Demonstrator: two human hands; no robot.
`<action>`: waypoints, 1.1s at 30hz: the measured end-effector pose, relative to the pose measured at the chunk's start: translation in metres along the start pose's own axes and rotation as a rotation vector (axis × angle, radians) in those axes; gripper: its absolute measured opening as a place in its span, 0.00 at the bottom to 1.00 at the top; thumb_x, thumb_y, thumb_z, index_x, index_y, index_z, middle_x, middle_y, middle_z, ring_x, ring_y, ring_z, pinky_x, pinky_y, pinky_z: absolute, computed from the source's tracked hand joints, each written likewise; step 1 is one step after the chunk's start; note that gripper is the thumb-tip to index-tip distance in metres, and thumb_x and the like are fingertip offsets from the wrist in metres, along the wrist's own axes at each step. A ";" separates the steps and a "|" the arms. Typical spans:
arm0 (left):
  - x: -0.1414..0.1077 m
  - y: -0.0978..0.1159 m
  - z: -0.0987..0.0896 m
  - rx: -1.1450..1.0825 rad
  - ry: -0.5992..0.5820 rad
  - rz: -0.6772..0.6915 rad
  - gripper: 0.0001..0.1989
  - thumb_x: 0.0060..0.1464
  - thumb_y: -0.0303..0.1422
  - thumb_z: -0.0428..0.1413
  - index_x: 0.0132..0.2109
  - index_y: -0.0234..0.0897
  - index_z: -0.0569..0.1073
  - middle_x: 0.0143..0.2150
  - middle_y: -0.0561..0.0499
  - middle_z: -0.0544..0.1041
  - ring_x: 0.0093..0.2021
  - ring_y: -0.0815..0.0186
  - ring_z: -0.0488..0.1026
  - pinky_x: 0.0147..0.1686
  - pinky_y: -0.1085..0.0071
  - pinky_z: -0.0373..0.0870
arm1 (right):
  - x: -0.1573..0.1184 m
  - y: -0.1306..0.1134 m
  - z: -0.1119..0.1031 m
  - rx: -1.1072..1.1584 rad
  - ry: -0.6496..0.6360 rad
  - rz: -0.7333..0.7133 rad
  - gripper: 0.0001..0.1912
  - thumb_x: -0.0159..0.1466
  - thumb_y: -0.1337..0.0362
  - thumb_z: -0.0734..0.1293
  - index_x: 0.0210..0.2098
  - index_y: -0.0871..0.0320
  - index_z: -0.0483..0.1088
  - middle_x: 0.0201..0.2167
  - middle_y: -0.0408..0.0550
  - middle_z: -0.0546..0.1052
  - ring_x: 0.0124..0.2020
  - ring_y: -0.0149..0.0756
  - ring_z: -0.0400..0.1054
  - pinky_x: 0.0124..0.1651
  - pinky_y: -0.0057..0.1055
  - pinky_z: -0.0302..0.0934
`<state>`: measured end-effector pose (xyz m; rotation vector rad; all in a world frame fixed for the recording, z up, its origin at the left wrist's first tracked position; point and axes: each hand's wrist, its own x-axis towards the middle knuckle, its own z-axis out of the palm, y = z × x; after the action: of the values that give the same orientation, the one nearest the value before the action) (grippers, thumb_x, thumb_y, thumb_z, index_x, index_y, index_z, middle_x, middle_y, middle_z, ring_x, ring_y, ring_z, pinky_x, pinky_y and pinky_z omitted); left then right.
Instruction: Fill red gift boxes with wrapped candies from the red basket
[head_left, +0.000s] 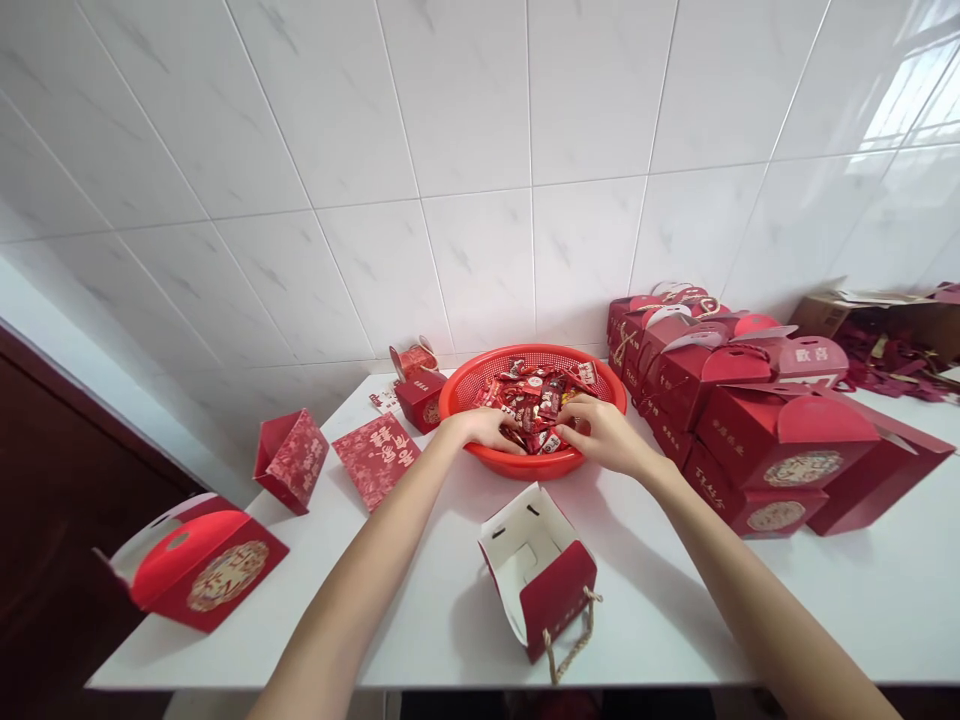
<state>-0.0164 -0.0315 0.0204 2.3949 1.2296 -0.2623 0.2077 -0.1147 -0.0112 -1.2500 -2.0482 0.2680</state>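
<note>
A round red plastic basket (455, 385) with a perforated wall holds a heap of small wrapped candies (536, 400), mostly red. My left hand (491, 428) reaches over its left rim, fingers spread and touching the candies, with some tips hidden among them. From the right, my right hand (596, 432) reaches in, its thumb apart from its curved fingers, against the candies. I cannot see a candy gripped in either hand. Nearer me stands an open red gift box (559, 595), white inside, tilted toward the left, with a twisted rope handle hanging at its front.
Closed red gift boxes (750, 430) are stacked on the right of the white table (660, 620). Behind them a cardboard box (817, 325) holds dark red pieces. On the left are an open red box (214, 565), another carton (292, 460) and a flat red card (376, 460). A tiled wall rises behind.
</note>
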 end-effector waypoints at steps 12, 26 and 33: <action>-0.001 -0.005 0.003 -0.340 0.289 0.195 0.18 0.41 0.26 0.62 0.43 0.38 0.83 0.44 0.49 0.83 0.46 0.57 0.78 0.48 0.67 0.72 | 0.039 0.015 -0.002 0.461 -0.246 0.263 0.13 0.58 0.61 0.72 0.42 0.59 0.77 0.36 0.49 0.81 0.28 0.33 0.72 0.26 0.27 0.64; -0.004 -0.014 0.009 -0.631 0.450 0.421 0.14 0.46 0.35 0.66 0.41 0.34 0.80 0.46 0.44 0.80 0.50 0.56 0.75 0.56 0.60 0.68 | 0.043 0.017 0.009 0.503 -0.241 0.226 0.22 0.53 0.46 0.72 0.25 0.60 0.70 0.21 0.41 0.70 0.25 0.29 0.60 0.28 0.28 0.52; -0.002 -0.013 0.012 -0.752 0.466 0.318 0.20 0.47 0.42 0.68 0.43 0.36 0.74 0.45 0.47 0.77 0.47 0.59 0.75 0.48 0.64 0.73 | 0.042 0.013 0.004 0.662 -0.186 0.314 0.22 0.49 0.47 0.75 0.25 0.57 0.67 0.21 0.40 0.71 0.23 0.30 0.64 0.28 0.28 0.56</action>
<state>-0.0281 -0.0318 0.0072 1.9575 0.8671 0.7601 0.2021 -0.0720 -0.0006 -1.1306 -1.6740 1.1413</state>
